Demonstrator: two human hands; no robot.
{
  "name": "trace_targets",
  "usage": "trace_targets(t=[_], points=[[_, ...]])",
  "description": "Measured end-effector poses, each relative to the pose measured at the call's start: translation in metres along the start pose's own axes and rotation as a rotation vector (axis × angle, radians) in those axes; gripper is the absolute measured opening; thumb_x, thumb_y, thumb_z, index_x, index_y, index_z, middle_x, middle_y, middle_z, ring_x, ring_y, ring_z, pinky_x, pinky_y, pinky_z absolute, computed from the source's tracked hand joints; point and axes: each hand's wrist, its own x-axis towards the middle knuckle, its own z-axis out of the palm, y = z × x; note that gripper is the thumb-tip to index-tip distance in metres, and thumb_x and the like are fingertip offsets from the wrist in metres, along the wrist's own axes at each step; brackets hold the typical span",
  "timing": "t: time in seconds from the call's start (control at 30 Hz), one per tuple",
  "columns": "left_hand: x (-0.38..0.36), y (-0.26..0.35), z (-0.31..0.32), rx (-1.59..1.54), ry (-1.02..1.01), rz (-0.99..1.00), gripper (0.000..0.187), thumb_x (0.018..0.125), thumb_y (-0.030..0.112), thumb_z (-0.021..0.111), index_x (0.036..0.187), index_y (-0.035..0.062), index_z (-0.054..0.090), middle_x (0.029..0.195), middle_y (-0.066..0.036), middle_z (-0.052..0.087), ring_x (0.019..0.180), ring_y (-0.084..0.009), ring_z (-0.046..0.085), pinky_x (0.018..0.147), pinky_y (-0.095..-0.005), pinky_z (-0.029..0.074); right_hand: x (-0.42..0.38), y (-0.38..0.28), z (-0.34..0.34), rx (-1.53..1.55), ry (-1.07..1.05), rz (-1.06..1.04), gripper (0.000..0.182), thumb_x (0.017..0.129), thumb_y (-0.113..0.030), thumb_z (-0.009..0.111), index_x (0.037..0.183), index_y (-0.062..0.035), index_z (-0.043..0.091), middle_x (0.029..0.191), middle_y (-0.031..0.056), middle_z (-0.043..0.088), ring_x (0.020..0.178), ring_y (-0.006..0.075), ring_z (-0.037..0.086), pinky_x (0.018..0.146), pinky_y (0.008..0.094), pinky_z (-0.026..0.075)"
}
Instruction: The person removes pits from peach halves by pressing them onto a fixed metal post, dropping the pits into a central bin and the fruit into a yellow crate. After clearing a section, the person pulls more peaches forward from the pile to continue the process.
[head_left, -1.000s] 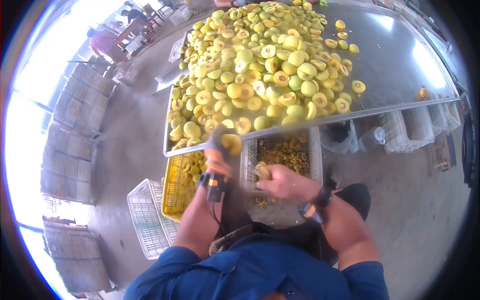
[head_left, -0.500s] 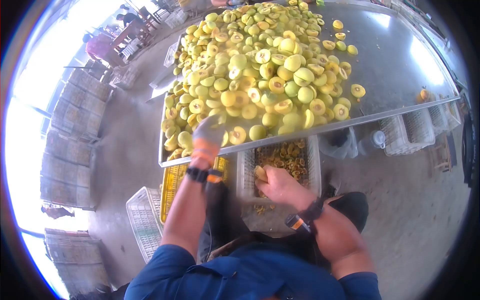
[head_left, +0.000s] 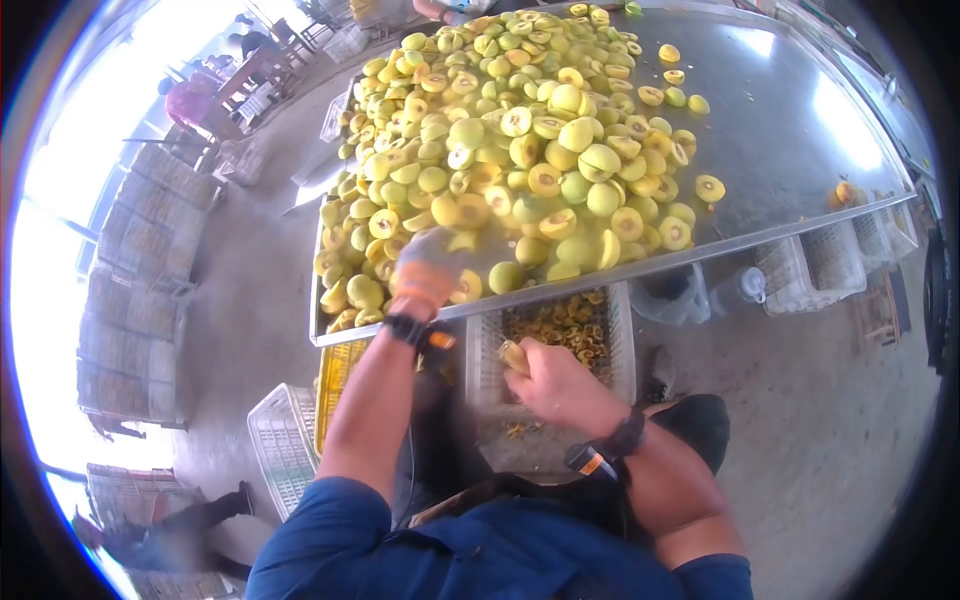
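Halved yellow-green fruits [head_left: 575,135] lie heaped on a metal table [head_left: 760,130]. My left hand [head_left: 432,268], in a grey and orange glove, is at the near edge of the heap; its fingers are blurred among the fruit, and what they hold cannot be made out. My bare right hand [head_left: 560,383] is closed around a tool with a light wooden handle [head_left: 513,357], above a white crate [head_left: 480,375] holding pits and scraps [head_left: 570,325].
A yellow crate [head_left: 335,380] and a white crate [head_left: 275,440] stand on the left floor. White crates [head_left: 815,265] and a clear plastic jug [head_left: 738,290] are under the table at right. A person's legs [head_left: 215,510] show at lower left; another person's arm [head_left: 430,10] reaches the far edge.
My left hand has moved slightly right along the heap's near edge. My right hand stays over the crate with the tool. A walking person has come into view at lower left.
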Motion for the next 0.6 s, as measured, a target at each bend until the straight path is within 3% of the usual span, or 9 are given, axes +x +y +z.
trace_targets(t=[0.1,0.17,0.2,0.23,0.33,0.47,0.53,0.6], points=[[-0.062,-0.049,-0.054,0.007,0.196,-0.048,0.032,0.083,0.02,0.087,0.11,0.0058,0.079,0.101,-0.016,0.079,0.092,-0.0304,0.076,0.086,-0.0384,0.06,-0.004,-0.001,0.003,-0.033,-0.025,-0.02,0.034,0.096,-0.027,0.068,0.108,0.0047,0.061,0.091,0.0337,0.07,0.092,0.0536,0.068,0.083,0.0593,0.054],[-0.11,-0.087,-0.082,-0.091,0.19,-0.23,0.031,0.084,0.02,0.088,0.109,0.0046,0.079,0.101,-0.014,0.08,0.09,-0.028,0.077,0.085,-0.0374,0.06,-0.005,0.001,0.007,-0.053,-0.043,-0.017,0.035,0.096,-0.027,0.068,0.109,0.0045,0.061,0.092,0.0335,0.071,0.092,0.0533,0.068,0.084,0.0587,0.054],[-0.131,-0.097,-0.094,0.045,0.215,-0.199,0.034,0.084,0.022,0.089,0.11,0.0045,0.078,0.1,-0.013,0.081,0.091,-0.0273,0.078,0.086,-0.0374,0.06,-0.005,0.003,0.009,-0.06,-0.044,-0.017,0.035,0.096,-0.027,0.068,0.109,0.0045,0.062,0.092,0.0334,0.071,0.093,0.0533,0.068,0.084,0.0585,0.054],[-0.15,-0.121,-0.1,0.077,0.13,-0.329,0.036,0.084,0.023,0.089,0.112,0.005,0.078,0.105,-0.013,0.081,0.093,-0.0281,0.078,0.088,-0.0375,0.06,-0.004,0.005,0.012,-0.066,-0.047,-0.016,0.035,0.096,-0.027,0.068,0.109,0.0046,0.062,0.092,0.0333,0.071,0.093,0.0532,0.068,0.084,0.0582,0.054],[-0.175,-0.157,-0.102,0.218,0.274,-0.324,0.033,0.085,0.024,0.087,0.11,0.0055,0.078,0.11,-0.016,0.076,0.096,-0.0351,0.075,0.087,-0.0407,0.06,-0.002,0.007,0.018,-0.071,-0.059,-0.002,0.035,0.096,-0.027,0.069,0.11,0.0045,0.063,0.094,0.0324,0.071,0.094,0.0514,0.069,0.084,0.0548,0.055],[-0.12,-0.099,-0.09,-0.116,0.227,-0.353,0.036,0.089,0.028,0.083,0.116,0.0056,0.077,0.108,-0.015,0.076,0.101,-0.0349,0.074,0.092,-0.0426,0.059,0.001,0.005,0.02,-0.086,-0.07,-0.009,0.035,0.096,-0.027,0.068,0.108,0.0051,0.061,0.092,0.0335,0.071,0.093,0.053,0.068,0.084,0.0578,0.054],[-0.079,-0.065,-0.069,-0.061,0.131,-0.216,0.033,0.09,0.028,0.082,0.115,0.0073,0.078,0.11,-0.016,0.076,0.101,-0.0355,0.074,0.092,-0.0433,0.058,0.002,0.006,0.018,-0.096,-0.05,-0.013,0.035,0.096,-0.027,0.067,0.108,0.0051,0.061,0.091,0.0335,0.07,0.092,0.0531,0.068,0.083,0.0581,0.054],[-0.039,-0.05,-0.032,-0.097,0.165,-0.024,0.033,0.091,0.031,0.079,0.116,0.01,0.076,0.112,-0.016,0.075,0.102,-0.0366,0.073,0.09,-0.0439,0.058,0.004,0.008,0.017,-0.097,-0.04,-0.017,0.034,0.096,-0.026,0.066,0.107,0.0051,0.061,0.089,0.0335,0.07,0.091,0.0533,0.068,0.083,0.0585,0.054]])
